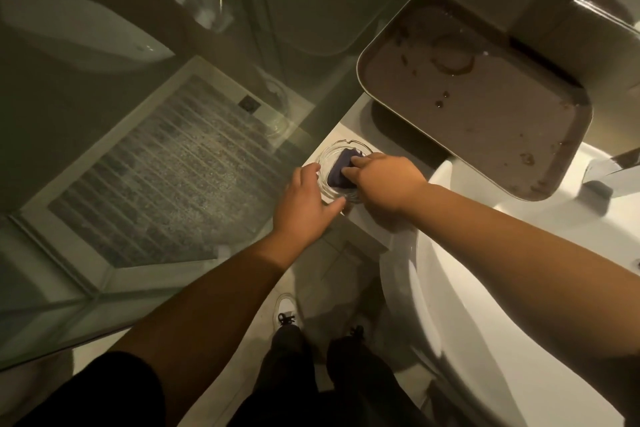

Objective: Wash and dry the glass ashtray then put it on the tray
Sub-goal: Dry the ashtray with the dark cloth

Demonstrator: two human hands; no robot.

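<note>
Head view. Glass ashtray [341,172] sits on the white counter ledge [372,225], left of the basin [485,288]. Left hand [304,199] braces its rim at about 8 o'clock, fingers spread, not clenched. Right hand [379,180] presses a purple cloth [341,168] into the bowl. Likely the drying step; washing apparently done, though unconfirmed. Brown tray [450,107], at 1 o'clock from the ashtray, is stained and holds nothing. Placing remains.
</note>
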